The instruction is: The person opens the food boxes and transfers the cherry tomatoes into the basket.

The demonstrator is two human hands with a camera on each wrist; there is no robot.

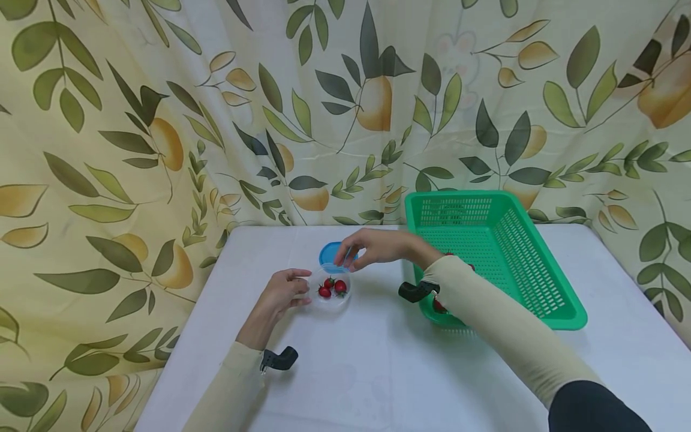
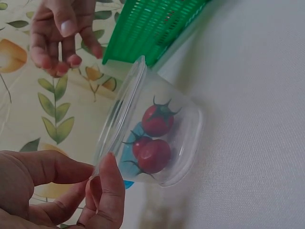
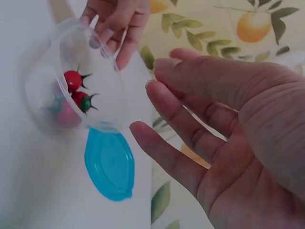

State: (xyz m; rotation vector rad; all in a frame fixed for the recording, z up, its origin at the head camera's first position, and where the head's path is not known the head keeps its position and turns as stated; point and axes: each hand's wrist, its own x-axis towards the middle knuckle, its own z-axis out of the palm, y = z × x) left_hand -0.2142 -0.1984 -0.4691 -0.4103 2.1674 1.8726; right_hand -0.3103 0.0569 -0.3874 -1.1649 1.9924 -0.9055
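The rim of a small clear plastic tub (image 1: 333, 292) holding three red cherry tomatoes (image 1: 332, 287) is pinched by the left hand (image 1: 282, 294). The right hand (image 1: 372, 247) is held above it, grip released. A round blue plastic lid (image 1: 329, 253) lies just behind on the white worktop (image 1: 378, 360), beside a green perforated plastic basket (image 1: 561, 312).

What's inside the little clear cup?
The clear cup holds three small red tomatoes with green stems. The cup is see-through, so nothing inside seems hidden.

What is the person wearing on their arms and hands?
Both arms have long, snug, cream-coloured sleeves down to the wrists. The right sleeve turns dark near the upper arm. A small black camera is fixed at each wrist, left and right. The left hand and right hand are bare: no gloves.
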